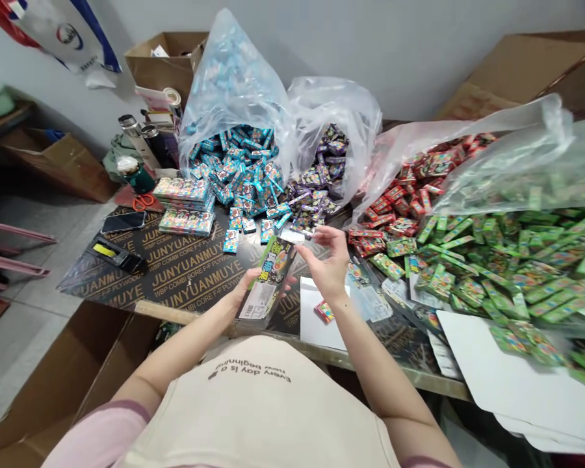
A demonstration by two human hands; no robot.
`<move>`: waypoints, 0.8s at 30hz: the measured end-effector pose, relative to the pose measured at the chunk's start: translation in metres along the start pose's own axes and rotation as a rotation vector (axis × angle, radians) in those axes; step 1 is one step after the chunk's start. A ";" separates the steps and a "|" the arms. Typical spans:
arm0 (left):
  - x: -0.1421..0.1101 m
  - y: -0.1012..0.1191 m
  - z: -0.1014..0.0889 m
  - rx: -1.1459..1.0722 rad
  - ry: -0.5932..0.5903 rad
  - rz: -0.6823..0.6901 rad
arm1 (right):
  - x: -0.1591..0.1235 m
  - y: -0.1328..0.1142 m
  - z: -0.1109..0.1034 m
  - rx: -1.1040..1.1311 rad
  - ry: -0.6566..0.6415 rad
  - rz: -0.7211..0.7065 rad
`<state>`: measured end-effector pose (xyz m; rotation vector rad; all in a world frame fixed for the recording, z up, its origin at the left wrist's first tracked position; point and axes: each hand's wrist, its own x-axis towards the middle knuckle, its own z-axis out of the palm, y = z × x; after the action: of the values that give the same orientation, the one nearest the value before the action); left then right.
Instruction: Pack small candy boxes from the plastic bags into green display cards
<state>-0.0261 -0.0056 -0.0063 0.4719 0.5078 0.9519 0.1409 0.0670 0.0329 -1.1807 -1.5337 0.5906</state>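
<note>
My left hand [246, 289] is wrapped around a dark, narrow printed cardboard box [270, 276] with green and yellow lettering, held tilted above the table's front edge. The box's top end is opened out, and its white flap [292, 236] sticks up. At that flap is my right hand [329, 257], thumb and fingers curled in a pinch at its edge. Below my right hand, a small red candy packet [324, 311] lies on a white sheet [314, 331]. Several small blue packets [231, 240] lie just beyond the box.
Plastic bags spill blue packets [246, 169], purple packets [329, 162], red packets [394, 205] and green packets [497, 260] across the table [170, 286]. At left are stacked display packs [185, 221], a phone [123, 222], a tape dispenser [117, 253] and orange scissors [143, 201]. White cards [511, 383] overhang at right.
</note>
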 end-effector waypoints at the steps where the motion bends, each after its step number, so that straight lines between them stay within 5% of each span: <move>1: 0.000 -0.002 -0.003 0.022 0.009 -0.006 | 0.001 -0.002 0.000 0.001 -0.061 -0.034; 10: 0.009 0.005 -0.015 0.298 0.061 0.035 | 0.006 -0.007 -0.007 -0.088 -0.643 -0.230; 16: 0.006 0.017 -0.005 0.401 0.061 -0.035 | 0.007 -0.004 -0.017 0.028 -0.915 -0.166; 18: 0.006 0.018 -0.001 0.381 0.092 -0.038 | 0.007 0.002 -0.015 0.094 -0.839 -0.123; 22: 0.010 0.022 0.002 0.349 0.205 0.067 | 0.001 0.019 -0.006 0.190 -0.345 0.118; 24: 0.011 0.025 0.000 0.361 0.249 0.099 | -0.008 0.027 0.002 0.348 -0.311 0.297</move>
<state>-0.0366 0.0166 0.0058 0.7124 0.8969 1.0236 0.1483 0.0705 0.0061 -1.0856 -1.4383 1.2356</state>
